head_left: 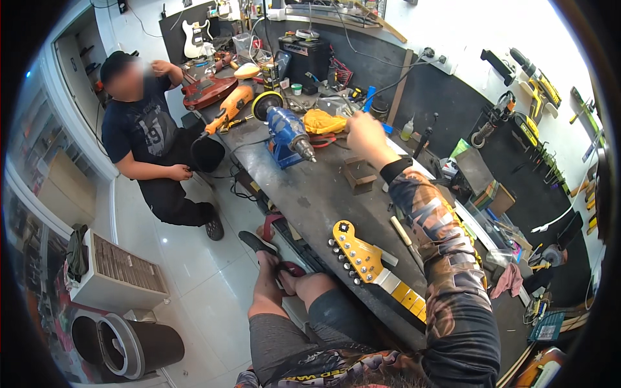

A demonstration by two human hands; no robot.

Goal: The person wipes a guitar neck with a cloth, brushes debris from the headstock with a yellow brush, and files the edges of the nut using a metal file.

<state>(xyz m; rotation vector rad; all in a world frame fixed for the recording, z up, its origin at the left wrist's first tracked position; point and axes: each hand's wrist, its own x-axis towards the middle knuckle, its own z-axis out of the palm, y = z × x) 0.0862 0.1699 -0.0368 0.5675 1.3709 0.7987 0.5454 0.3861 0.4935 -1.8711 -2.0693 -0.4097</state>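
My right arm, in a patterned sleeve with a dark wristband, stretches across the workbench (323, 194). At its far side my right hand (366, 137) has its fingers curled closed; what they hold, if anything, is hidden. Just left of the hand lies a crumpled yellow cloth (323, 121), and a blue upright piece (369, 98) stands beyond it. A small open cardboard box (358, 176) sits below the hand. Nearer me lies a guitar neck (407, 299), its headstock (359, 251) with several metal tuners along one edge. My left hand is out of view.
A blue bench motor (288, 132) with a chuck and an orange power polisher (234, 107) occupy the bench's left part. A wooden-handled tool (401, 231) lies beside the headstock. Another person (145, 129) sits at left near a red guitar body (208, 92). Power tools hang at right.
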